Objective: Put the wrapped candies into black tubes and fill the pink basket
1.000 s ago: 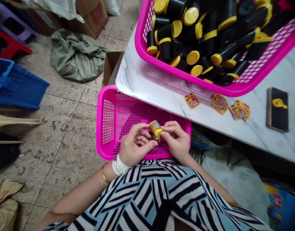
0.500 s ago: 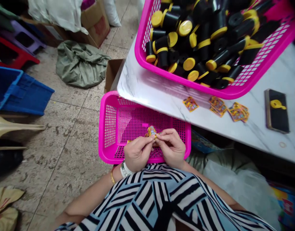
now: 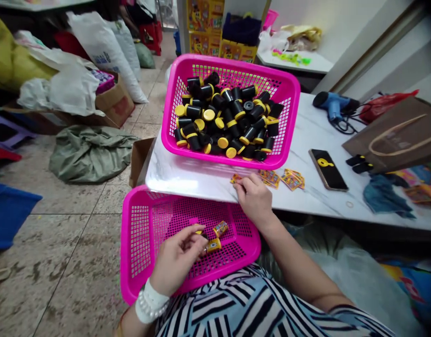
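My right hand [image 3: 255, 199] is at the table's front edge, its thumb and fingertips pinched on a small orange printed label [image 3: 235, 178]. Beside it lie two small piles of similar labels [image 3: 292, 179]. Loosely curled, with the fingers apart and nothing visible in them, my left hand [image 3: 178, 257] hovers over the lower pink basket [image 3: 131, 238]. In that basket lie a label-wrapped canister [image 3: 220, 229] and another yellow-capped one [image 3: 213, 245], close to my left fingertips. More pieces there are partly hidden by the hand.
On the white table [image 3: 194, 178], an upper pink basket [image 3: 233, 161] holds many black canisters with yellow caps. To the right are a phone [image 3: 328, 175], a blue heat gun [image 3: 335, 107] and a brown paper bag [image 3: 394, 135]. A grey-green sack [image 3: 91, 154] lies on the floor.
My hands have parted: the right moved up to the labels on the table, the left stays over the lower basket. The wrapped canister they held now lies in it. The view has tilted up.
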Tool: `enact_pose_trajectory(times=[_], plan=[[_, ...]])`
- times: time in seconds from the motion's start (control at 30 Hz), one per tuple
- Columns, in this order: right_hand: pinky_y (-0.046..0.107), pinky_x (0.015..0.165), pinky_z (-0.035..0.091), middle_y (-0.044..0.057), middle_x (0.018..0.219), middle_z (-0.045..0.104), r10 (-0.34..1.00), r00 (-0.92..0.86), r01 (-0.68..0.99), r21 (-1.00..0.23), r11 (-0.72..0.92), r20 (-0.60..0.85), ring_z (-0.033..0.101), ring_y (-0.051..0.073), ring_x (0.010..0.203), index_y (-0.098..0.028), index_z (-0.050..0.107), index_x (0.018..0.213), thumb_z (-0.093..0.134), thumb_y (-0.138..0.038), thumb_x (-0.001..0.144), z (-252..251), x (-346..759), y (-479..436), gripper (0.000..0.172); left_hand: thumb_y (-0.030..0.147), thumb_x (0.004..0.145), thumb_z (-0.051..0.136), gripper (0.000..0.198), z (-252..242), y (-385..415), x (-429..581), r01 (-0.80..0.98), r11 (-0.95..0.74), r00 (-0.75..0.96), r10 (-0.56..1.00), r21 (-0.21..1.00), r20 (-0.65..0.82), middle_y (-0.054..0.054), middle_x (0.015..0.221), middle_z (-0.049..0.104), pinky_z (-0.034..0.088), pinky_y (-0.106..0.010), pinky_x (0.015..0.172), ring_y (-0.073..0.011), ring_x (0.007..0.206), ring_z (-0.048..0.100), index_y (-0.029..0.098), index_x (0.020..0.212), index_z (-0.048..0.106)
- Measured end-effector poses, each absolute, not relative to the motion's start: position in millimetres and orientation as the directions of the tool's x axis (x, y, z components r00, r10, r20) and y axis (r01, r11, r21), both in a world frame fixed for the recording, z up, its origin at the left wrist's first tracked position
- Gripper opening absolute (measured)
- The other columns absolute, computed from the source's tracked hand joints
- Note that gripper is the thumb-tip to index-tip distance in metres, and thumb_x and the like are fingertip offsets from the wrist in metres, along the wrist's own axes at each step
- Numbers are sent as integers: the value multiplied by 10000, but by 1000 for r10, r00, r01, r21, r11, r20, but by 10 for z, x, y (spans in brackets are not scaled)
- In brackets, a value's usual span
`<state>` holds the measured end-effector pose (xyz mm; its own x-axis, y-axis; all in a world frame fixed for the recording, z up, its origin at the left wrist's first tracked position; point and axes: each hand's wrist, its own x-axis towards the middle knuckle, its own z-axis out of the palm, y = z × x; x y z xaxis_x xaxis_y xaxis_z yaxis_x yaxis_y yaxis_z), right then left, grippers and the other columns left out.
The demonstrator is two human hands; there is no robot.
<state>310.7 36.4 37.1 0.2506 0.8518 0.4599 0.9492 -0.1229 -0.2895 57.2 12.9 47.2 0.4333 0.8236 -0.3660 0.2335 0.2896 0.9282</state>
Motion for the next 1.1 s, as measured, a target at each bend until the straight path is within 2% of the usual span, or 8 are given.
enact_pose_trajectory(times=[0.1,0.23,0.37,0.57,0.7,0.87,0.93,1.1], plan=[[269,686,472,49,785,629,817,238,931,-362,-38,526,597,165,747,-169,672,766,584,-232,910,346,2964,290,181,416,823,670,375,600,210,761,51,452,446,787,890,-426,-101,896,732,529,-267,554,-151,655,649,148,1085,656],[267,730,487,49,787,630,789,135,896,-414,161,599,600,156,758,-169,682,824,580,-208,911,310,2758,104,140,397,751,758,408,582,316,959,-79,451,355,846,889,-397,-113,981,716,523,-235,594,-138,741,643,136,1049,662],[303,788,485,79,850,644,789,194,920,-387,59,583,602,193,842,-164,690,883,570,-222,912,326,2782,136,137,419,743,764,416,498,390,1058,-144,515,349,826,845,-443,-105,941,707,510,-226,562,-145,758,640,121,1013,655],[268,719,458,56,834,631,870,210,942,-330,-59,447,589,172,775,-171,664,819,526,-233,925,367,2984,292,184,387,727,790,380,428,445,1144,-182,553,385,801,813,-458,-81,911,698,495,-207,539,-122,722,628,119,963,659],[303,760,502,104,978,619,836,255,920,-387,-56,486,600,201,857,-129,651,1053,547,-310,924,385,3050,355,245,401,730,786,375,344,447,1110,-183,596,401,772,782,-494,-82,880,701,481,-199,537,-112,691,626,112,938,669],[366,712,518,189,1057,602,851,359,929,-233,-287,384,612,281,906,-36,646,1153,622,-404,881,442,3046,447,459,410,725,788,372,340,417,963,-171,586,380,781,792,-496,-77,843,706,469,-201,548,-114,680,628,111,920,683],[352,709,516,160,1016,630,882,328,939,-221,-264,339,628,258,863,-70,671,1144,600,-390,902,443,3022,400,408,403,737,782,362,382,398,893,-162,563,367,797,810,-480,-75,847,710,478,-211,568,-117,685,630,117,936,685],[272,755,510,77,893,695,905,190,919,-394,-27,381,652,170,800,-144,723,1058,551,-313,942,446,3096,274,268,390,799,731,320,546,500,737,-28,475,409,809,880,-423,-93,876,731,501,-241,615,-135,714,641,129,982,699]])
